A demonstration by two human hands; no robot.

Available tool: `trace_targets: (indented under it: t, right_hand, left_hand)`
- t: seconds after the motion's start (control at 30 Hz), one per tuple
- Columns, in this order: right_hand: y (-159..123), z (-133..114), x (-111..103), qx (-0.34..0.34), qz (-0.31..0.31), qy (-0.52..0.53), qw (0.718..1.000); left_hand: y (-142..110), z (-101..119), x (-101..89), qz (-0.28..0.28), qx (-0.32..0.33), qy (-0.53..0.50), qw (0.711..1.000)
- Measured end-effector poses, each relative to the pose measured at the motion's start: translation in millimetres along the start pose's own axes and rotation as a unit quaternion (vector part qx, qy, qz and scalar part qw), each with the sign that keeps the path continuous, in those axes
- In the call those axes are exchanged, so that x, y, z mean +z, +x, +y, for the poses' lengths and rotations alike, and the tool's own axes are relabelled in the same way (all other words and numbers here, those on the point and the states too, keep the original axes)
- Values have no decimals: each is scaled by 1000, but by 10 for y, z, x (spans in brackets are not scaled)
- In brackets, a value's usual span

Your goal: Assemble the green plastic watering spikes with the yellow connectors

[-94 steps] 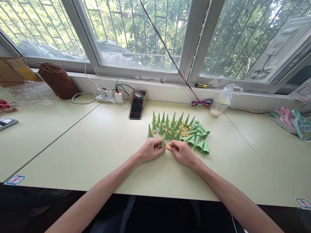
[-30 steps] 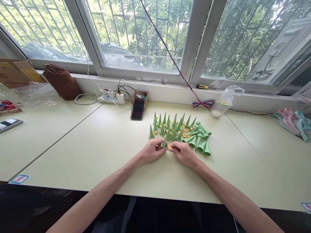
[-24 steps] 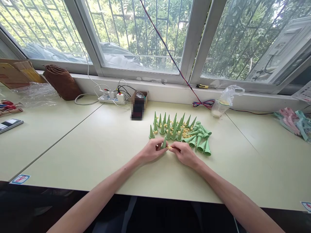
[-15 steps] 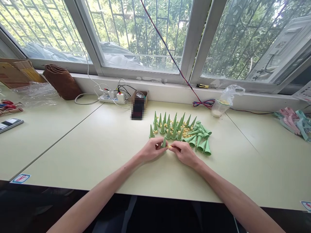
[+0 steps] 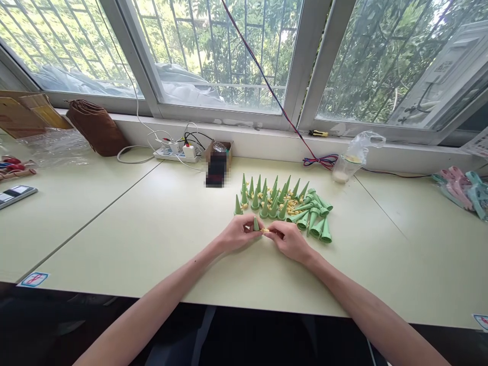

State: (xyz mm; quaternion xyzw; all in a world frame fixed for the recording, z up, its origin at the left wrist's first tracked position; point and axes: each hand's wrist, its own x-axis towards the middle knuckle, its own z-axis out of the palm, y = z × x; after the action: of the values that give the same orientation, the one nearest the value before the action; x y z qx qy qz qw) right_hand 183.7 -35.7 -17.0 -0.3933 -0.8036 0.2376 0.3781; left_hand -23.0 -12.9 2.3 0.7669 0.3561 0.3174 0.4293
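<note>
My left hand point(image 5: 237, 235) pinches a small green cone point(image 5: 255, 224) with its tip up, just above the pale table point(image 5: 152, 239). My right hand point(image 5: 290, 240) meets it from the right, fingers closed on a tiny yellow piece point(image 5: 265, 230) at the cone's base. Behind my hands several green cones stand upright point(image 5: 263, 195) with small yellow pieces point(image 5: 292, 206) scattered among them. More green cones lie on their sides point(image 5: 314, 218) to the right.
A blurred dark box point(image 5: 216, 169) and a power strip with cables point(image 5: 171, 151) sit near the window sill. A plastic cup in a bag point(image 5: 345, 170) stands at the right, pink and teal packets point(image 5: 463, 188) further right. A brown pouch point(image 5: 95, 127) lies at the left.
My hands have stayed together at the same spot; the green cone sits a little lower in my left fingers. The view has shifted slightly.
</note>
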Motion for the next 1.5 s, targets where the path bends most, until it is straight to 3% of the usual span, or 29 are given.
trace_targets:
  t: [0.57, 1.13, 1.5]
  right_hand:
    - [-33, -67, 1, -30, 7, -25, 999]
    - [-34, -131, -7, -79, 47, -66, 994]
    - [-38, -135, 10, -63, 24, -68, 995]
  left_hand:
    - [-9, 14, -32, -12, 8, -7, 1000]
    - [-7, 44, -55, -59, -41, -164, 984]
    - [-8, 34, -11, -15, -24, -136, 990]
